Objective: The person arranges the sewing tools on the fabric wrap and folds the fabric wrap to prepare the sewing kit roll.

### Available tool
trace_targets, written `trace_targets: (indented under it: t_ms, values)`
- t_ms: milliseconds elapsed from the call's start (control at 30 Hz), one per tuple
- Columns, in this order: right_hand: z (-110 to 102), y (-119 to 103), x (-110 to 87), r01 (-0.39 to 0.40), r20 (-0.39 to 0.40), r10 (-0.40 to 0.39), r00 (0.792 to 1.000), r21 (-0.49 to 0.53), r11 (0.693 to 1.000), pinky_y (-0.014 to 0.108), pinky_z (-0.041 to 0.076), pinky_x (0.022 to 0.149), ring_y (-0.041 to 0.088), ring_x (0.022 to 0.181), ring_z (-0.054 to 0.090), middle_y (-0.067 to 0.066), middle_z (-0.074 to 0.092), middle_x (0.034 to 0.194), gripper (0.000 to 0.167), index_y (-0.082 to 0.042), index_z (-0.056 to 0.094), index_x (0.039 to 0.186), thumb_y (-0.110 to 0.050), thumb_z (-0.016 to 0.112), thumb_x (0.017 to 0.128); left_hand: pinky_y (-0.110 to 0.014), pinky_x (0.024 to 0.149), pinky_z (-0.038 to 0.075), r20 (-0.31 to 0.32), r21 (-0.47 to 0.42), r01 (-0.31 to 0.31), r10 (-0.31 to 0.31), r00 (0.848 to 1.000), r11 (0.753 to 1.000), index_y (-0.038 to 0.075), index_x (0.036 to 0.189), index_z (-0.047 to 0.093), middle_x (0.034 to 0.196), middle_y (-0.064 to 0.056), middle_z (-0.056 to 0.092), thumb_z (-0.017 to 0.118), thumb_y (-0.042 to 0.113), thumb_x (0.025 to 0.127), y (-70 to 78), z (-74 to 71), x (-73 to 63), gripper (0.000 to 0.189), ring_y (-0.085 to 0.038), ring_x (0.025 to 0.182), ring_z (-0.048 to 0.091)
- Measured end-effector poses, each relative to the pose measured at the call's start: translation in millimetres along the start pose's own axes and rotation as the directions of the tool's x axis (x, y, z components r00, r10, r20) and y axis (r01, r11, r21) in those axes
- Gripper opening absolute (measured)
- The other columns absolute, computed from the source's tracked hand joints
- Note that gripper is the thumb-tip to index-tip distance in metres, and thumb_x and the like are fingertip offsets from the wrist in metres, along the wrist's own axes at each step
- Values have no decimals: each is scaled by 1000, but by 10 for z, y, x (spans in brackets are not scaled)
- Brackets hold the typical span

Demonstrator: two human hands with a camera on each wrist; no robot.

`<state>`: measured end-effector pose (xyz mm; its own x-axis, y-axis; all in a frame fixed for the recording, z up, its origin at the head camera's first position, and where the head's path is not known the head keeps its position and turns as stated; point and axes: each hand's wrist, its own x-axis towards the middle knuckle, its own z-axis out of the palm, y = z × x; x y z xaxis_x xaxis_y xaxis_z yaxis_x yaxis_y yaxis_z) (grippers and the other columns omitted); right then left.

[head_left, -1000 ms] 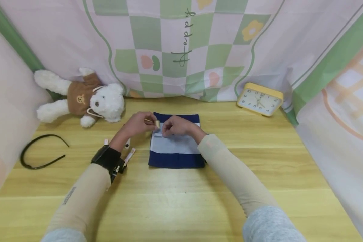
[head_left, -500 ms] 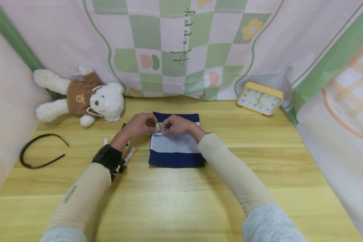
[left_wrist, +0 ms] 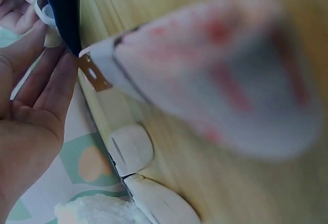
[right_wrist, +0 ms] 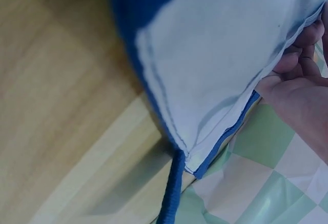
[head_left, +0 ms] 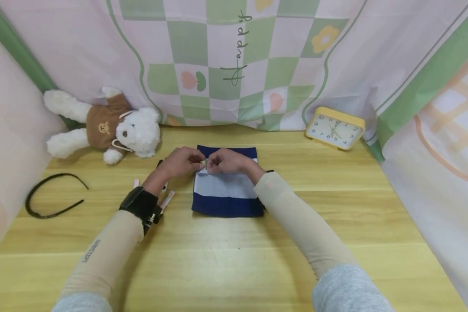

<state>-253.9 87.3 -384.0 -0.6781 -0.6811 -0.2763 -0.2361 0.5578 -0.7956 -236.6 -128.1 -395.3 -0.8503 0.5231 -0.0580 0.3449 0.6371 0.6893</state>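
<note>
A dark blue fabric piece (head_left: 227,207) with a white pocket panel (head_left: 224,186) lies flat at the middle of the table. My left hand (head_left: 182,162) is at its upper left, pinching a small cream roll, like a tape roll (left_wrist: 45,12), which is mostly hidden by the fingers in the head view. Beside it, my right hand (head_left: 229,161) reaches in from the right. In the right wrist view its thumb and fingers pinch the upper edge of the white panel (right_wrist: 220,49), lifting it a little. The two hands' fingertips nearly meet over this edge.
A black headband (head_left: 33,203) lies at the left, below a white plush dog (head_left: 140,132) in a brown top. A yellow alarm clock (head_left: 335,129) stands back right. Under my left wrist are pink-and-white strips (head_left: 168,199). A checked cloth (head_left: 226,47) hangs behind the table.
My left hand has moved slightly right and down with the cream roll, bringing it to the panel's edge between the hands, where it shows less. My right hand has stayed nearly still.
</note>
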Motion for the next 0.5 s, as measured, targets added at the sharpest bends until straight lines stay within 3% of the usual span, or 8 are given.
trace_targets:
  t_ms: [333,500]
  values:
    - [5,-23,-11,-13,7,13,1000,33,999,29,37,67,18,71,43,6,58,86,18,-3,70,97,3,54,100,-44,90,53,96,5,-22,22,995,1000,0,128,68,118,-15,71,60,17,104,5,-41,-40,30,-31,107,66]
    - [6,-22,-3,-32,5,32,999,17,999,28,38,66,18,70,43,6,57,85,19,-3,70,98,3,53,100,-43,92,53,151,-14,-19,21,988,1000,2,133,65,122,-14,68,69,20,98,-32,-43,-32,39,-29,109,64]
